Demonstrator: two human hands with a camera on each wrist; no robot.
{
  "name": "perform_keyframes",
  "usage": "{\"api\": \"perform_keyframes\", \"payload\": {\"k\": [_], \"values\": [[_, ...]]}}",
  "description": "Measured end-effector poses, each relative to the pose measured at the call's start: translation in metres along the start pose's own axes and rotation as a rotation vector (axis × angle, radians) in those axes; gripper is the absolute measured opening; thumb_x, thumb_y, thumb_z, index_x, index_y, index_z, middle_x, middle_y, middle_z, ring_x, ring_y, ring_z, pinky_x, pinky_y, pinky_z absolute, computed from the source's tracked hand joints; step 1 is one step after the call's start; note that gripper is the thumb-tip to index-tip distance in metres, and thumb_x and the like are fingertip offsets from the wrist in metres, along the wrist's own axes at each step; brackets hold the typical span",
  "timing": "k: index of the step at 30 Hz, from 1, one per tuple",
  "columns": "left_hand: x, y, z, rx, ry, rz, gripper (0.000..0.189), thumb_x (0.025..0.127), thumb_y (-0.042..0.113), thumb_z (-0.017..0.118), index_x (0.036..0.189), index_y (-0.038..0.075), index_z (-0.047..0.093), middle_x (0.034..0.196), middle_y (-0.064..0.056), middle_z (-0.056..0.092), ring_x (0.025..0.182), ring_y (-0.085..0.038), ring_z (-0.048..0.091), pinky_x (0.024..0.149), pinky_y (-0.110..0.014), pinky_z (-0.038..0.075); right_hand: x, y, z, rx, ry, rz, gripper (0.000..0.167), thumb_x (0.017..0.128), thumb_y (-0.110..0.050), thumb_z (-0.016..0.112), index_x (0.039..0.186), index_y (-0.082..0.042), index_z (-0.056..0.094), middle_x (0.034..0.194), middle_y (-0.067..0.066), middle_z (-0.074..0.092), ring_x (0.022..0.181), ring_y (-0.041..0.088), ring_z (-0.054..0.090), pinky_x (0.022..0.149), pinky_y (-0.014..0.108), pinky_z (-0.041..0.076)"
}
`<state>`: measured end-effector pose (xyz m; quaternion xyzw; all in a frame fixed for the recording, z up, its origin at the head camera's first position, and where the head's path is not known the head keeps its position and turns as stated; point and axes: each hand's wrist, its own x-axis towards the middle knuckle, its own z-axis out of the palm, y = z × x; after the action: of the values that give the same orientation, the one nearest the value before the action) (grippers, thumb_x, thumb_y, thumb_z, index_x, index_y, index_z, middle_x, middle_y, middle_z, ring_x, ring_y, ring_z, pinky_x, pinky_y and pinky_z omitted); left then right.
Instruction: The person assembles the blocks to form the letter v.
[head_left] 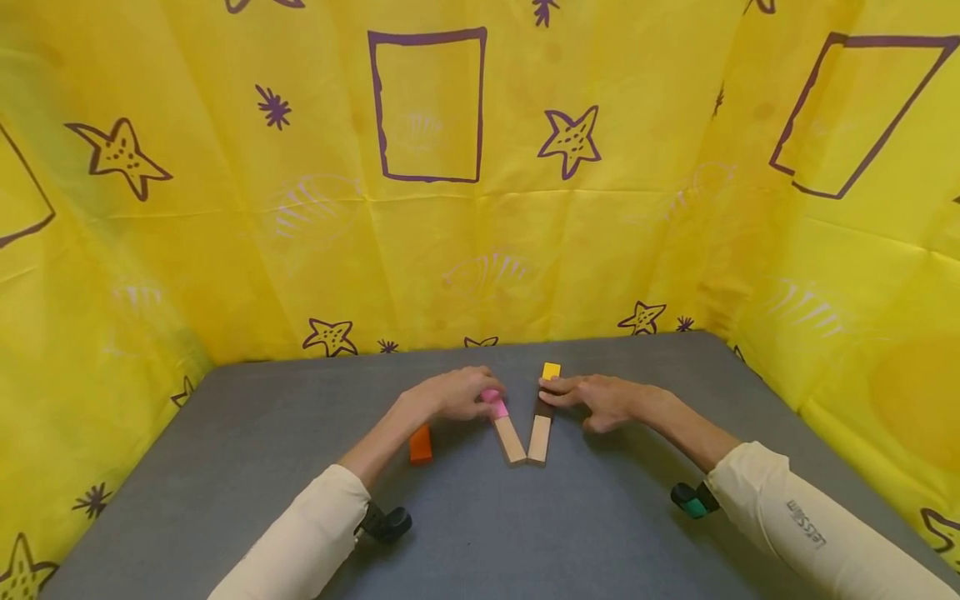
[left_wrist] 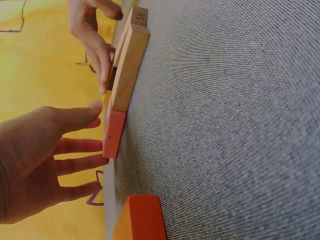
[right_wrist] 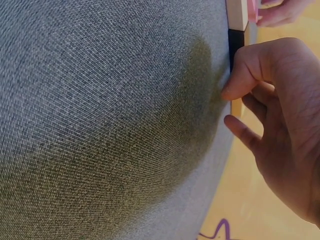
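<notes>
Two rows of blocks lie on the grey table in a V, its point towards me. In the left row, a pale wooden block [head_left: 511, 440] meets a pink block [head_left: 498, 407]. The right row runs from another wooden block [head_left: 538, 438] through a dark brown block [head_left: 543, 407] to a yellow block [head_left: 551, 371]. My left hand [head_left: 456, 394] is at the pink block, fingers loosely spread and fingertips right at its edge. Extended fingers of my right hand [head_left: 606, 402] rest over the dark block near its join with the yellow one, partly covering both.
An orange block [head_left: 421, 445] lies apart, left of the V and beside the left forearm. Yellow patterned cloth [head_left: 427, 250] rises behind the grey table [head_left: 480, 533] and along both sides. Each wrist wears a dark strapped device.
</notes>
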<state>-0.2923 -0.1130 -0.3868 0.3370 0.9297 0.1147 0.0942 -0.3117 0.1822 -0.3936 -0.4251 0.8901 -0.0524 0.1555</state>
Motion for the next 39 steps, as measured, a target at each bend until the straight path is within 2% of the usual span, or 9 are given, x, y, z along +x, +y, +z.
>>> {"api": "perform_keyframes", "payload": {"k": [6,12,20,29,39], "values": [[0.0017,-0.0005,0.0042,0.022,-0.014,-0.001,0.042,0.099,0.033,0.073,0.133,0.01,0.071,0.131,-0.01,0.066,0.111,-0.022,0.062,0.097,-0.038,0.056,0.0006,0.0007,0.0015,0.008,-0.001,0.005,0.081,0.085,0.002,0.066,0.16,-0.015,0.041,0.173,0.007,0.031,0.159,0.038,0.032,0.125,0.062,0.032],[0.0018,-0.0009,0.0048,0.015,-0.007,0.0,0.04,0.098,0.032,0.074,0.132,0.01,0.072,0.135,-0.01,0.066,0.117,-0.024,0.062,0.102,-0.038,0.056,0.0,0.0003,0.0012,0.011,0.003,0.006,0.082,0.084,0.002,0.066,0.16,-0.015,0.042,0.173,0.008,0.031,0.16,0.037,0.03,0.125,0.064,0.03],[0.0015,-0.0002,0.0028,-0.003,-0.001,0.006,0.041,0.099,0.032,0.074,0.132,0.009,0.071,0.133,-0.011,0.066,0.114,-0.023,0.062,0.099,-0.038,0.056,-0.0007,0.0008,0.0005,0.003,0.015,0.007,0.082,0.083,0.003,0.066,0.16,-0.015,0.041,0.173,0.008,0.031,0.159,0.038,0.031,0.124,0.064,0.032],[0.0004,-0.0008,0.0006,-0.009,0.008,0.003,0.039,0.101,0.024,0.071,0.137,0.009,0.069,0.137,-0.012,0.066,0.124,-0.027,0.063,0.11,-0.043,0.053,-0.0012,0.0018,0.0009,-0.001,0.016,-0.006,0.082,0.083,0.002,0.066,0.159,-0.014,0.042,0.172,0.009,0.032,0.159,0.038,0.032,0.123,0.063,0.034],[0.0011,0.0001,0.0018,0.015,0.01,0.016,0.036,0.099,0.023,0.073,0.133,0.01,0.072,0.13,-0.012,0.068,0.117,-0.026,0.064,0.105,-0.041,0.056,-0.0013,0.0041,0.0025,-0.003,0.021,-0.004,0.081,0.083,0.002,0.065,0.159,-0.015,0.043,0.172,0.008,0.032,0.159,0.038,0.033,0.124,0.063,0.034]]}}
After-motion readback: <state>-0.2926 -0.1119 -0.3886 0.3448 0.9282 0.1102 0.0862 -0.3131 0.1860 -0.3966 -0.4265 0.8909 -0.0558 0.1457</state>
